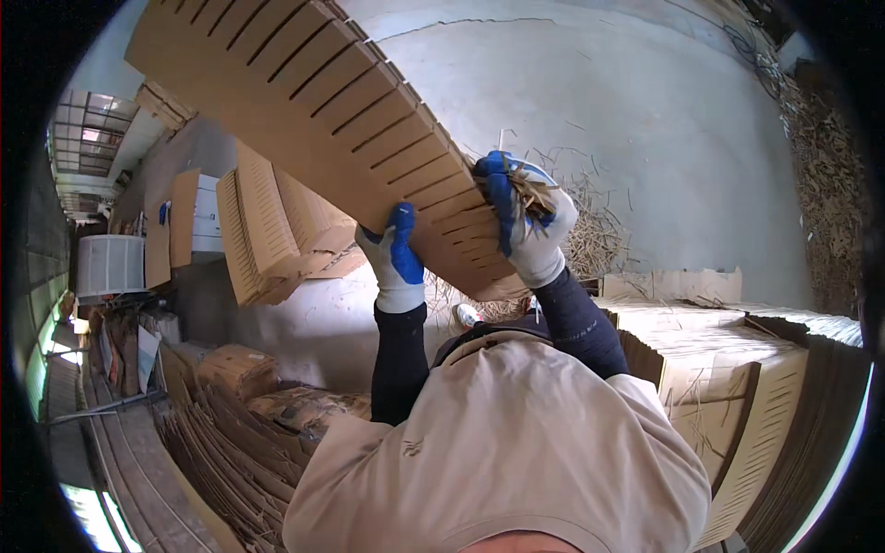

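A long stack of slotted brown cardboard sheets (pixel 277 111) slants from the upper left down to the middle, in front of me. A row of narrow parallel slits runs along its upper right edge. My left hand (pixel 395 258), in a white glove with blue coating, grips the stack's lower left edge, thumb lying over its face. At the slitted edge, near the lower end, my gloved right hand (pixel 535 226) is closed round a bunch of thin cardboard strips (pixel 535 195). Its blue-coated fingers touch the stack's edge.
Loose strips (pixel 595 235) litter the pale floor (pixel 682 166) beyond my right hand. Slotted cardboard stacks (pixel 737 359) stand close at my right, with others (pixel 277 221) at left. Upright cardboard sheets (pixel 240 461) lean at lower left. A heap of scraps (pixel 830 175) lines the far right.
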The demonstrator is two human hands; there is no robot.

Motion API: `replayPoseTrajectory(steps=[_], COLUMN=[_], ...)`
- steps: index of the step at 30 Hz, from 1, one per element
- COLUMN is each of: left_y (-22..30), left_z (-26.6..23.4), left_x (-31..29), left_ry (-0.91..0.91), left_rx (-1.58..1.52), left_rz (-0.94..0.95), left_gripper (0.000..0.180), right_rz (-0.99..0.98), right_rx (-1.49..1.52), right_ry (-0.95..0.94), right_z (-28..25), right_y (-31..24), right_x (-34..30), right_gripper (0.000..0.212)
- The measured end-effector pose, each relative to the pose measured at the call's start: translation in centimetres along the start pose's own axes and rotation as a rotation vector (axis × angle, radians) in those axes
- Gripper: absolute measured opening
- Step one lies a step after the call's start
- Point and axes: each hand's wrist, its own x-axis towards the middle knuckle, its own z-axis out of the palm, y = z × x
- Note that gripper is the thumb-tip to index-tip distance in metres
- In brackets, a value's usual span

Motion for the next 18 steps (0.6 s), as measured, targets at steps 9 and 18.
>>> replayPoseTrajectory(steps=[9,18], left_y=[-1.8,-4.5], left_z=[-2.0,-6.0], left_x=[1.6,2.4], left_ry=[0.041,-0.022], left_rx=[0.010,-0.215], left_rz=[0.036,0.012], left_gripper=[0.040,0.053], right_rz=[0.456,0.491], right_rx=[0.351,0.142], right_ry=[0.090,-0.356], right_z=[0.2,-3.1], right_y=[0.5,3.4], right_x=[1.8,0.9], right_gripper=[0.018,0.058])
